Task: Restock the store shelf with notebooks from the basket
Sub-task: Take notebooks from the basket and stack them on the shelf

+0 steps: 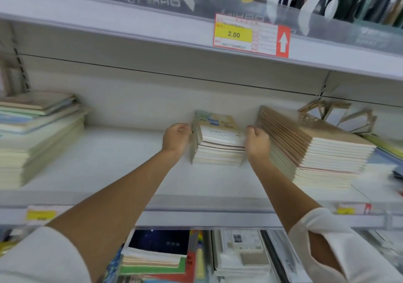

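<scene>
Head view, directed into a white store shelf point(109, 169). Three piles are carried on the shelf board: a tall pile of pale books point(37, 136) at the left, a small stack of notebooks point(218, 145) at the middle, set toward the back wall, and a larger, slanted brown-covered pile point(316, 151) just beside it at the right. The stack of notebooks is held from both sides. The left hand point(176, 138) is curled on its left edge, and the right hand point(257, 145) is curled on its right edge, between the stack and the brown-covered pile. The top cover is printed in pale blue and cream above a white label panel, and the page edges below appear as cream-white layers. A yellow and red price tag point(250, 35) marked 2.00 is fixed to the rail above. Further coloured books point(161, 258) are stored on the level below.
</scene>
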